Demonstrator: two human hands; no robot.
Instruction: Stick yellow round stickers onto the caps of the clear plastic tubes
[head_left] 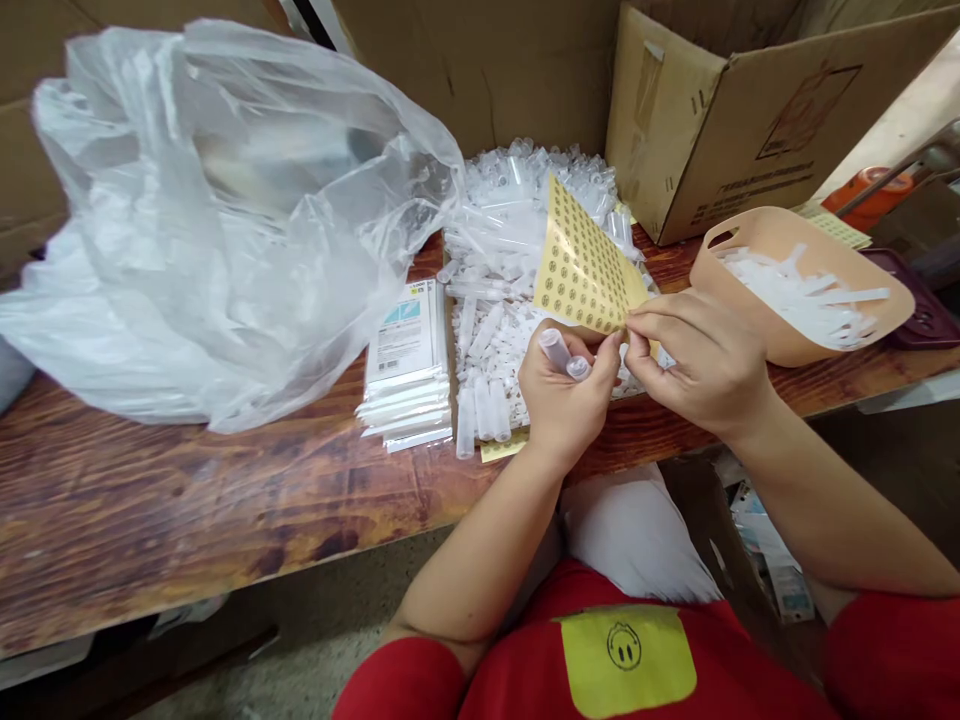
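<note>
My left hand is closed around two translucent plastic tubes, their round ends showing above the fingers. Its thumb and fingertips also meet the lower edge of a yellow sticker sheet printed with rows of small dark round marks. At the sheet's lower right corner, my right hand pinches with thumb and forefinger. The sheet stands tilted and slightly curled. Whether a single sticker is between the fingertips is too small to tell. Behind and beneath my hands lies a heap of clear tubes and small white plastic pieces.
A large clear plastic bag covers the table's left. Flat printed packets are stacked beside the heap. On the right stand a peach basket of white strips and an open cardboard box. The wooden table's edge runs before me.
</note>
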